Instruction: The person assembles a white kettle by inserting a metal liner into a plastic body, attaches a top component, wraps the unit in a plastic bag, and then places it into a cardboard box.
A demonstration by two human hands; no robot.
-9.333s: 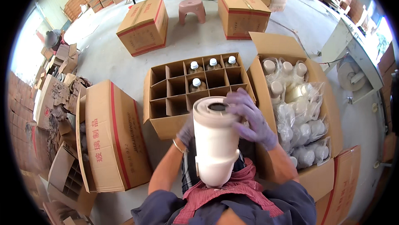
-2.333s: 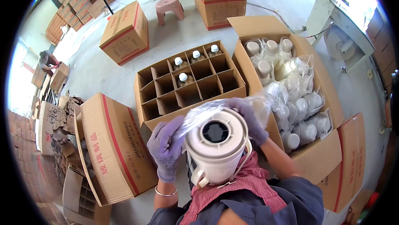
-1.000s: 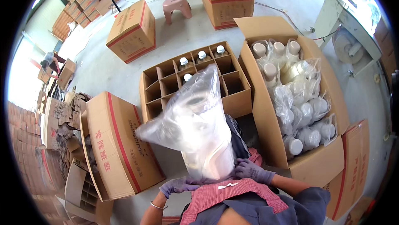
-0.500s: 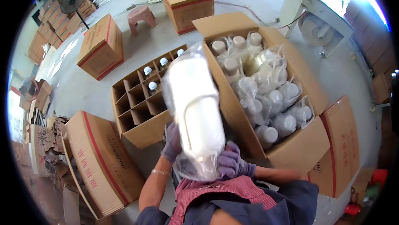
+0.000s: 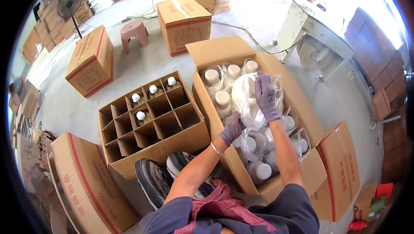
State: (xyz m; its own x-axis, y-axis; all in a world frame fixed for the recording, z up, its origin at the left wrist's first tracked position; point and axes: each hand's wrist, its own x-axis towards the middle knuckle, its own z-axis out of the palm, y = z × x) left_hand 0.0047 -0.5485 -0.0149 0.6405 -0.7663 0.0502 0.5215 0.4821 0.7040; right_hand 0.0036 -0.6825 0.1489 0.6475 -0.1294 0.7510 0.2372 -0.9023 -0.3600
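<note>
Both my hands wear purple-grey gloves and are inside an open carton (image 5: 241,165) on the right, packed with white bottles in clear plastic bags. My right hand (image 5: 266,98) lies over a bagged white bottle (image 5: 244,93), fingers curled onto the plastic. My left hand (image 5: 233,129) is closed at the near end of that clear bag (image 5: 254,119). The bottle's far side is partly hidden by plastic and my right hand. Other bottles with pale caps, one being this capped bottle (image 5: 222,99), stand around them.
Left of the carton stands a divided box (image 5: 159,150) with several white-capped bottles in its cells. Closed cartons (image 5: 183,16) stand farther back, beside a pink stool (image 5: 133,35). Another carton (image 5: 92,182) is at near left, a white machine table (image 5: 319,31) at far right.
The bagged white bottle I held over my lap is gone from there. Both hands have moved forward and right into the carton, where a bagged white bottle lies under them.
</note>
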